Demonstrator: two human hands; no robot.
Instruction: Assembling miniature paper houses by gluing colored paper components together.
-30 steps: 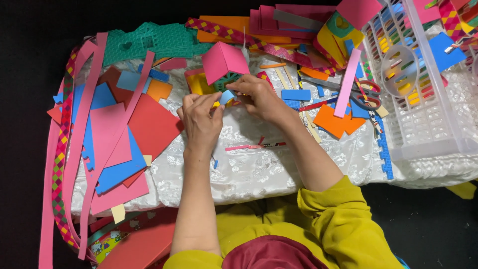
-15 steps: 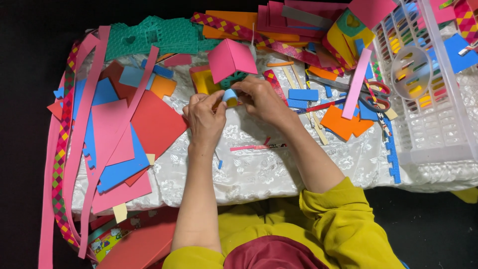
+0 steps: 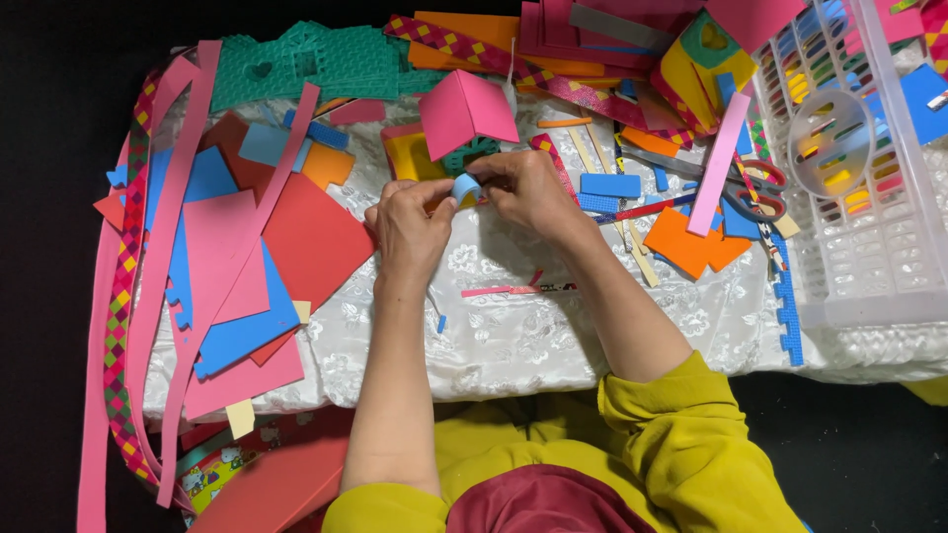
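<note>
Hands barely shifted, fingers (image 3: 456, 197) pinching blue strip (image 3: 466, 186)

I sit at a home craft table (image 3: 513, 336) under a white embossed cloth, heaped with coloured foam sheets (image 3: 306, 242), scissors (image 3: 750, 188) and a white plastic basket (image 3: 869, 257) at right.

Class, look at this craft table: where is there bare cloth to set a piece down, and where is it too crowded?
Bare white cloth lies near the table's front edge, between the red sheet and the orange pieces, broken only by a thin pink strip. The far edge and left side are heaped with foam sheets; the white basket fills the right. Both hands, left hand and right hand, pinch a small blue roll.
</note>
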